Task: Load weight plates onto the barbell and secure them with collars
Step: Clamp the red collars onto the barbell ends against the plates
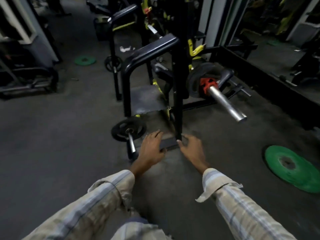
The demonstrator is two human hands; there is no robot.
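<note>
A steel barbell sleeve point(225, 103) sticks out toward me at the right of a black rack. A black weight plate point(194, 80) sits on it, with a red collar point(207, 85) clamped against the plate. A large green plate point(292, 168) lies flat on the floor at the right. My left hand point(151, 149) and my right hand point(192, 149) reach forward low near the rack's base, fingers spread, holding nothing. Both are blurred.
The black rack upright point(178, 94) stands right ahead of my hands. A small black plate on a storage peg point(127, 129) is at lower left of the rack. Another green plate point(85, 60) lies far left. Benches and machines ring the dark floor.
</note>
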